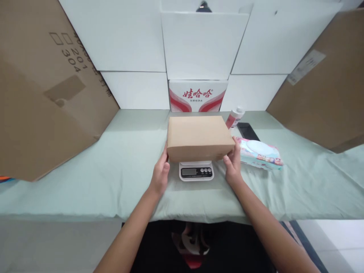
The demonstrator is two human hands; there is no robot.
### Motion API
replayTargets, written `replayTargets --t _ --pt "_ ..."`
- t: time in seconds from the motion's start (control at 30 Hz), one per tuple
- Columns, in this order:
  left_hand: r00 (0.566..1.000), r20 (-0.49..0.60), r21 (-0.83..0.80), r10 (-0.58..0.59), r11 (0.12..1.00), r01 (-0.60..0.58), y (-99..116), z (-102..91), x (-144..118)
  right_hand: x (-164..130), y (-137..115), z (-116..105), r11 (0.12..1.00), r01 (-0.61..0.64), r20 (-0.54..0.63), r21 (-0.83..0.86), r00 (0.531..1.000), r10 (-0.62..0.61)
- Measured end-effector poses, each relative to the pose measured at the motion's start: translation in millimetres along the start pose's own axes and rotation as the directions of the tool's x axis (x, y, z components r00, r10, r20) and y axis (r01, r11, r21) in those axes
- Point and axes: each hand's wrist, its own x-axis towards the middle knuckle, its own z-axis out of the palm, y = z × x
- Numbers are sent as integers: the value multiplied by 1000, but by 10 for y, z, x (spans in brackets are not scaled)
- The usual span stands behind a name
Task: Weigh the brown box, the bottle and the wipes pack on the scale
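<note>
A closed brown cardboard box (200, 136) is over a small white digital kitchen scale (196, 171), hiding the weighing surface. Whether the box rests on the scale or is held just above it, I cannot tell. My left hand (160, 172) grips the box's left side near its front corner, thumb toward the front. On the opposite side, my right hand (233, 163) holds the front right corner, with its thumb at the lower front edge. The scale's display looks blank, and its buttons face me.
Right of the box are a white bottle (235, 116) with a red label, a dark phone-like slab (248, 131) and a pack of wipes (260, 153). Large cardboard panels (42, 125) flank the green cloth (136, 151). A white-and-red carton (198, 95) stands behind.
</note>
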Motion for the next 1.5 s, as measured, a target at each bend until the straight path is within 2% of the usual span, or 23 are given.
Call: replayTargets --t 0.23,0.4,0.5,0.6,0.7,0.77,0.87,0.93,1.0,1.13,1.23,1.37,1.5 --pt "996 -82 24 40 999 -38 -8 -37 -48 6 -26 -44 998 51 -98 -36 994 -54" --pt "997 -68 16 26 1000 -25 53 -35 -42 31 -127 -66 999 12 -33 -42 999 -13" --pt "986 -157 -81 54 994 -67 152 -84 194 255 -302 -35 999 27 13 18 1000 -27" --pt "964 -246 -145 98 980 -137 168 -152 688 661 -345 107 996 54 49 69 997 -57" --pt "947 -310 -134 79 983 -126 -33 -169 1252 1051 -96 368 993 13 83 121 996 -23" --pt "934 -355 -173 -31 984 -33 -258 -144 1539 1213 179 552 984 -50 94 169 995 35" --pt "911 -354 -256 -210 959 122 -596 -103 1754 1294 575 744 970 -139 94 202 988 122" --pt "910 -332 -267 -250 950 163 -755 -97 1779 1266 752 790 969 -156 75 194 987 144" --pt "917 -320 -246 -238 956 163 -842 -110 1756 1210 836 784 973 -153 10 171 988 154" --pt "906 -395 -81 -155 988 134 -851 -139 1684 1129 803 747 992 -127 -133 24 983 129" --pt "906 -409 21 -105 992 124 -825 -130 1671 1128 747 754 995 -84 -128 -56 989 76" --pt "926 -368 56 -83 992 111 -876 -111 1734 1168 781 758 994 -107 -82 -8 991 106" --pt "970 -227 63 -83 993 100 -979 -122 1791 1200 890 762 980 -181 5 83 983 182"
